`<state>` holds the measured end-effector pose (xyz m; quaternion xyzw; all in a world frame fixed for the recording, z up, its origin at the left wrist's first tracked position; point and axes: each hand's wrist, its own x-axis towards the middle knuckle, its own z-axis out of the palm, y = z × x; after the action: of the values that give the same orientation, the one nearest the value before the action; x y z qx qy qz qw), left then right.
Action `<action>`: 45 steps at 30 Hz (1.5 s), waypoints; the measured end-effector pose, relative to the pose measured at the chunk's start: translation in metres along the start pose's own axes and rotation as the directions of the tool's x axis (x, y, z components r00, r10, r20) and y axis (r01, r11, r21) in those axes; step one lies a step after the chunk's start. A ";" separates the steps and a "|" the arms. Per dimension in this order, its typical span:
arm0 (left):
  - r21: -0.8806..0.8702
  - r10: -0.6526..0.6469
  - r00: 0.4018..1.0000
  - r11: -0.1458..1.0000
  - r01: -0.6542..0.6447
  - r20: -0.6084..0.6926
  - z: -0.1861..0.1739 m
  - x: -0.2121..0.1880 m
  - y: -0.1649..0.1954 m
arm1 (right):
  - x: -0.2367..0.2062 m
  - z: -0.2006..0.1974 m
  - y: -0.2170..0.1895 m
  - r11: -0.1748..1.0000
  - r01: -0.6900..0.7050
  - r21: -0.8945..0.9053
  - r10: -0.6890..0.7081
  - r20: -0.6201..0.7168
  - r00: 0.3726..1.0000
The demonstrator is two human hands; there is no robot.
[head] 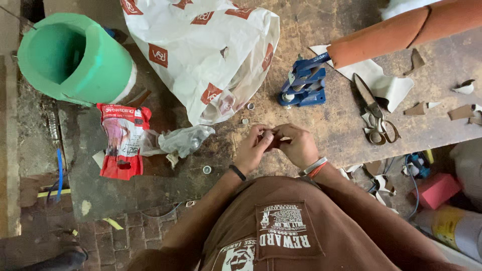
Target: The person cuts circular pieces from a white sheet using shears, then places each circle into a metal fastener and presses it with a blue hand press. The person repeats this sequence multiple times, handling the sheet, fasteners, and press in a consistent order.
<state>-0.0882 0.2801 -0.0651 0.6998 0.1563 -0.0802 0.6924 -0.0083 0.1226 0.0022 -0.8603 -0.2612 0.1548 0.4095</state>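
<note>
Two hands meet at the near edge of the worn bench (321,25). The left hand (252,149) and right hand (299,146) are both curled nearly closed, fingertips pinched together on a small part (267,133) held between them; its kind is too small to tell. A white plastic bag (201,50) with red square labels lies crumpled at the top centre, just beyond the hands. A red pouch (122,145), rectangular with a pink picture panel, lies flat to the left, touching a clear bag (183,140). Small metal rings (207,169) lie scattered on the bench near the hands. A green roll (75,57) lies on its side at the top left. A blue press (304,86) stands just beyond the right hand, with scissors (374,113) to its right beside white and brown scraps. An orange roll (406,30) crosses the top right corner.
</note>
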 end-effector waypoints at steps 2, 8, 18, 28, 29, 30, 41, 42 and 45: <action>-0.032 0.029 0.999 0.999 -0.028 0.042 -0.003 0.005 0.010 | -0.003 -0.001 0.004 0.999 0.001 0.040 -0.001 0.003 1.000; 0.244 -0.333 0.940 0.921 0.305 0.081 0.011 0.035 0.011 | 0.003 0.009 0.037 0.988 0.116 -0.101 -0.122 -0.048 0.991; 0.731 0.503 0.859 0.621 -0.284 -0.093 0.041 0.139 0.014 | -0.002 -0.003 0.107 0.934 -0.211 -0.288 0.199 -0.069 0.978; 0.489 0.467 0.801 0.834 -0.257 -0.375 0.025 0.091 -0.010 | -0.041 -0.044 0.148 0.977 -0.207 -0.052 0.207 0.006 0.978; 0.421 0.401 0.793 0.884 -0.204 -0.458 0.019 0.071 -0.022 | -0.040 -0.045 0.153 0.978 -0.205 -0.034 0.206 0.050 0.977; 0.406 0.356 0.774 0.903 -0.141 -0.523 0.015 0.049 -0.034 | -0.038 -0.044 0.156 0.987 -0.158 -0.038 0.161 0.097 0.982; -0.247 -0.316 0.277 0.934 0.258 -0.908 -0.043 -0.120 -0.107 | -0.002 -0.003 0.138 0.960 0.115 -0.254 0.090 0.673 0.734; -0.265 -0.336 0.277 0.927 0.266 -0.900 -0.049 -0.124 -0.107 | -0.002 -0.001 0.136 0.963 0.085 -0.254 0.115 0.677 0.727; -0.278 -0.369 0.290 0.909 0.310 -0.883 -0.063 -0.124 -0.103 | -0.004 0.004 0.133 0.975 0.011 -0.223 0.144 0.665 0.733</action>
<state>-0.2453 0.3281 -0.1200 0.5549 0.6614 0.1830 0.4702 0.0296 0.0526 -0.1041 -0.7920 -0.3761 0.4432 0.1867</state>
